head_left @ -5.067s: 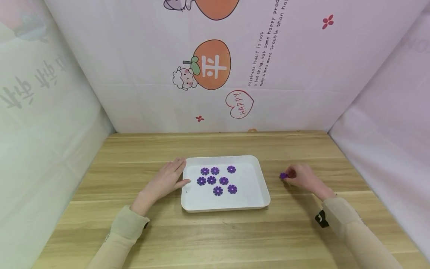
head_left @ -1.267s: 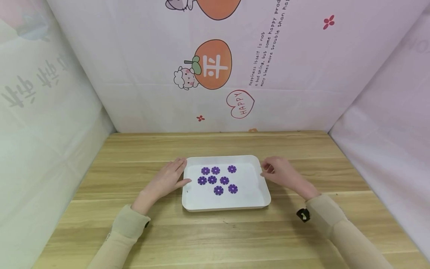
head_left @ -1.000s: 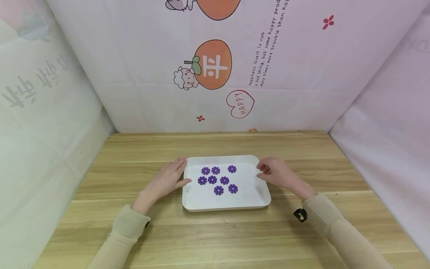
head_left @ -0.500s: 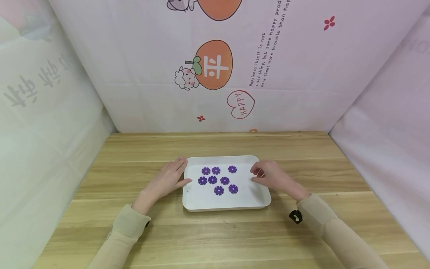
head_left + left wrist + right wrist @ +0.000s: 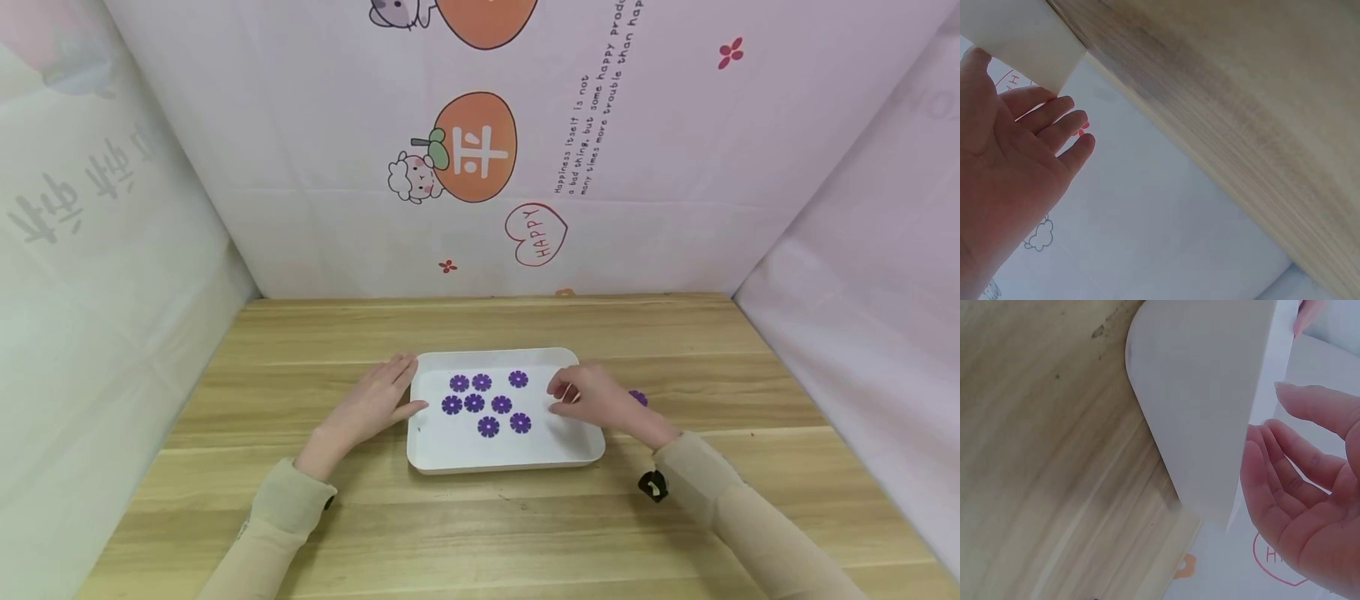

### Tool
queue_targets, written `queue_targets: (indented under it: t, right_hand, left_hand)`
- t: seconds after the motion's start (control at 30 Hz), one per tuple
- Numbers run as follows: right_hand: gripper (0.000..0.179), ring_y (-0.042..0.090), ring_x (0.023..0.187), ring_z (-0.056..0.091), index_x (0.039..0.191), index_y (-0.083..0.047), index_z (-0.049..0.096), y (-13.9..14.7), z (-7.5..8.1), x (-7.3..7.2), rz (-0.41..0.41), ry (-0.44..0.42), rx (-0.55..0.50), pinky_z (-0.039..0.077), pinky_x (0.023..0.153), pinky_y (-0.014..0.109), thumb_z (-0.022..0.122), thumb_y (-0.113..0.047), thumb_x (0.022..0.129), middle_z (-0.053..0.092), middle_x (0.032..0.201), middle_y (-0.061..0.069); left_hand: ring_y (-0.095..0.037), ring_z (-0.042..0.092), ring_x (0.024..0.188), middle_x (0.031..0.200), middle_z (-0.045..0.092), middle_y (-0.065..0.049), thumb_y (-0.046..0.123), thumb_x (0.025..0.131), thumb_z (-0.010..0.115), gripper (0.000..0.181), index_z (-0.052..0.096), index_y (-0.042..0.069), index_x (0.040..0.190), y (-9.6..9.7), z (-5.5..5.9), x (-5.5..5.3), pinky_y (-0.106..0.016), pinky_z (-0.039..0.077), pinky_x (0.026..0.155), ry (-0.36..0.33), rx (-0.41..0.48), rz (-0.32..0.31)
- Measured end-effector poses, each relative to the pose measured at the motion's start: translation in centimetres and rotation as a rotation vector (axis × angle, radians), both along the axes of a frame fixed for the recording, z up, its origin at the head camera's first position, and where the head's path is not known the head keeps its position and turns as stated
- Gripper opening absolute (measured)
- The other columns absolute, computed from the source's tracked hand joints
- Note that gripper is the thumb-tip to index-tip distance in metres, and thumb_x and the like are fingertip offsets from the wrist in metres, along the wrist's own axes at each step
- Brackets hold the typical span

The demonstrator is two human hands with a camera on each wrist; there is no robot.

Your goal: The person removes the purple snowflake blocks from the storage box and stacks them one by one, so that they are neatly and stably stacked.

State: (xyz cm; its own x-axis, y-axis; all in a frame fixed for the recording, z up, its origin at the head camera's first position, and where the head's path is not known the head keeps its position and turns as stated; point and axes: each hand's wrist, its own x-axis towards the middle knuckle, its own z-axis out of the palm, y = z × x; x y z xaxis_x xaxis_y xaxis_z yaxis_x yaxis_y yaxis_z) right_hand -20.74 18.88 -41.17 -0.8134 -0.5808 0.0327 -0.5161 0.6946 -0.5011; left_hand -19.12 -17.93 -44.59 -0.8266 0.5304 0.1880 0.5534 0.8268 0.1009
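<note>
The white tray (image 5: 442, 454) holds several purple snowflake building discs (image 5: 474, 403) lying flat. One more purple disc (image 5: 637, 397) lies on the table right of the tray, partly covered by the right wrist. My left hand (image 5: 367, 404) rests at the tray's left edge, fingers straight along the rim and thumb reaching over it. In the left wrist view, the fingers of the left hand (image 5: 1016, 137) touch the tray wall (image 5: 1029, 44). My right hand (image 5: 592, 396) hovers over the tray's right part, fingers loosely bent. The right wrist view shows nothing between the thumb and fingers of that hand (image 5: 1310, 475).
The wooden table (image 5: 480, 533) extends around the tray on every side. A printed white cloth (image 5: 645, 233) stands behind it, with white cloth walls to the left and right.
My right hand was pinching a purple disc on the table at right; that disc now lies there and the hand has moved left over the tray. My left hand stays put.
</note>
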Motion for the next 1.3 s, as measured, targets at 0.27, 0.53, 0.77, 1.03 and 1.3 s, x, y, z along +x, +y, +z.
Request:
queue_targets:
  t: [0.27, 0.53, 0.77, 1.03, 1.3]
  right_hand:
    - [0.020, 0.012, 0.075, 0.068, 0.097, 0.003, 0.069, -0.4, -0.2, 0.2, 0.041, -0.006, -0.027, 0.061, 0.069, 0.024, 0.076, -0.009, 0.084, 0.071, 0.088, 0.013]
    - [0.021, 0.013, 0.079, 0.069, 0.100, 0.001, 0.070, -1.2, 0.1, 0.3, 0.029, -0.077, 0.020, 0.060, 0.072, 0.020, 0.076, -0.012, 0.085, 0.072, 0.092, 0.011]
    - [0.021, 0.014, 0.079, 0.068, 0.100, 0.002, 0.069, -1.7, 0.1, 0.3, 0.064, -0.075, 0.017, 0.060, 0.073, 0.020, 0.076, -0.010, 0.085, 0.071, 0.092, 0.012]
    - [0.018, 0.013, 0.079, 0.068, 0.098, 0.001, 0.070, -2.7, 0.5, 0.3, 0.096, -0.071, 0.023, 0.058, 0.072, 0.017, 0.075, -0.009, 0.084, 0.072, 0.092, 0.012]
    - [0.017, 0.014, 0.080, 0.067, 0.097, -0.001, 0.070, -3.4, 0.4, 0.2, 0.102, -0.116, 0.060, 0.056, 0.071, 0.017, 0.076, -0.009, 0.084, 0.073, 0.092, 0.011]
  left_hand:
    - [-0.041, 0.045, 0.140, 0.149, 0.046, -0.026, 0.047, 0.097, 0.059, 0.074, 0.044, -0.009, 0.144, 0.1, 0.2, 0.1, -0.055, 0.039, 0.116, -0.002, 0.005, 0.000]
    - [-0.041, 0.044, 0.141, 0.150, 0.045, -0.027, 0.046, 0.097, 0.059, 0.075, 0.043, -0.009, 0.144, 0.1, 0.1, 0.1, -0.055, 0.038, 0.117, -0.011, 0.005, 0.003]
    - [-0.041, 0.044, 0.140, 0.150, 0.045, -0.027, 0.046, 0.097, 0.060, 0.074, 0.043, -0.010, 0.144, 0.1, 0.2, 0.1, -0.055, 0.039, 0.117, -0.010, 0.013, -0.001]
    - [-0.041, 0.046, 0.139, 0.148, 0.047, -0.027, 0.046, 0.097, 0.059, 0.074, 0.045, -0.009, 0.143, 0.0, 0.1, 0.0, -0.054, 0.040, 0.116, 0.010, 0.002, -0.006]
    - [-0.041, 0.045, 0.140, 0.149, 0.047, -0.027, 0.046, 0.097, 0.060, 0.074, 0.045, -0.010, 0.143, 0.0, 0.0, 0.0, -0.055, 0.040, 0.116, 0.005, 0.010, -0.002]
